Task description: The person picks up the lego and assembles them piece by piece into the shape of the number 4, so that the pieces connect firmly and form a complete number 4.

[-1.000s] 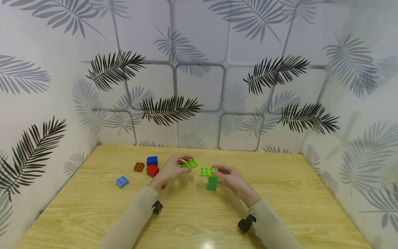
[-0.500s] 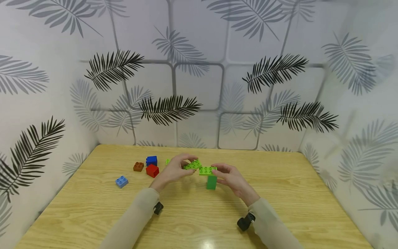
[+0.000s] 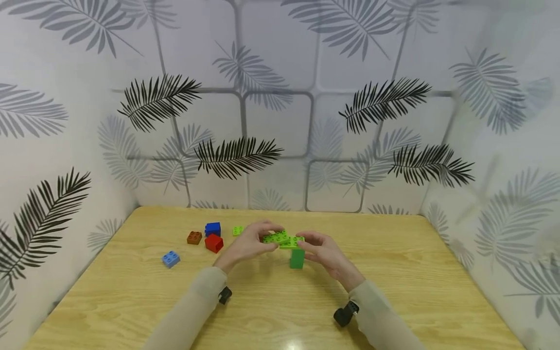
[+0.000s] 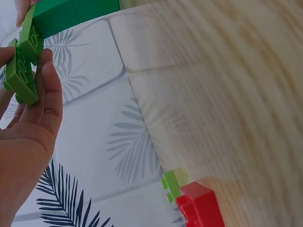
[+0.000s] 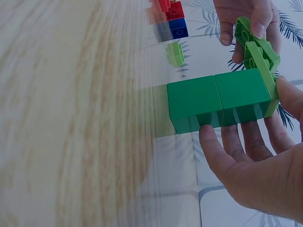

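Two dark green bricks (image 5: pixel 194 101) stand stacked on the table, with a lime green plate (image 3: pixel 289 245) on top that juts out to the left. My right hand (image 3: pixel 327 253) holds this stack from the right, thumb at the plate and fingers along the bricks. Between its thumb and fingers, my left hand (image 3: pixel 248 245) pinches a second lime plate (image 3: pixel 274 237). That plate is tilted and overlaps the jutting end of the first one; in the left wrist view their studs and undersides meet at an angle. Whether they are joined I cannot tell.
Left of my left hand lie a red brick (image 3: pixel 214 243), a blue brick (image 3: pixel 213 229), a brown brick (image 3: pixel 194 237) and a light blue brick (image 3: pixel 170 259). A small lime brick (image 3: pixel 237 230) lies behind that hand. A patterned wall closes the table's (image 3: pixel 372 287) far edge.
My left hand has moved right with its lime plate, from a gap away to over the stack's jutting plate. The small lime brick behind it has come into view. My right hand stays put.
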### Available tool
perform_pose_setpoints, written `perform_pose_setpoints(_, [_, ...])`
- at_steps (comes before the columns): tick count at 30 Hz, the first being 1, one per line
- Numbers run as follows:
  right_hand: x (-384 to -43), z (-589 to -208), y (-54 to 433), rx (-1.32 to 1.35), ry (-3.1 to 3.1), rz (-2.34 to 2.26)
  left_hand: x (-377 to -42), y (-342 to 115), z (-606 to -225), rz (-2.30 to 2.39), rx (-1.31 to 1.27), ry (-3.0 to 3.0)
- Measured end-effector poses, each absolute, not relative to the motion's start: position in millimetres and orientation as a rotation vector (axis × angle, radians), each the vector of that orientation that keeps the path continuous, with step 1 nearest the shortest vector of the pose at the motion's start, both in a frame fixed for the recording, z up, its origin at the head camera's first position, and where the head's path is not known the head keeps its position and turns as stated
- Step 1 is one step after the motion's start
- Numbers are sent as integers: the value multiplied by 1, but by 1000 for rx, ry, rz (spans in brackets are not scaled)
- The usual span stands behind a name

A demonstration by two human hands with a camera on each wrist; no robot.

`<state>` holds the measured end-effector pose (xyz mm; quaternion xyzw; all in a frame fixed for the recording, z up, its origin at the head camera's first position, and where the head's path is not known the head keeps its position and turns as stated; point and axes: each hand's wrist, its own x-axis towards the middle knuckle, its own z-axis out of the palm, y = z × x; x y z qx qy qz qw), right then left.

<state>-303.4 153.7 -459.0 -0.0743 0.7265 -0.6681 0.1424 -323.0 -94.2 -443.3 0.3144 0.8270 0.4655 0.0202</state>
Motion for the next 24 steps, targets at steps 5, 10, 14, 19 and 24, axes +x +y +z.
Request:
perform_pose_setpoints(5, [-303, -461, 153, -213, 2101, -1919, -321, -91, -443, 1387, 1001, 2593])
perform_pose_setpoints(10, [-304, -461, 153, -223, 2099, -1926, -321, -86, -441, 1353, 988, 2619])
perform_pose_setpoints(14, [-305, -462, 153, -223, 2089, -1924, -322, -83, -441, 1321, 976, 2643])
perform_pose_setpoints(19, [-304, -462, 153, -203, 2084, -1925, -322, -80, -441, 1336, 976, 2636])
perform_pose_setpoints(24, [-304, -461, 152, -206, 2082, -1935, -324, -79, -443, 1448, 876, 2541])
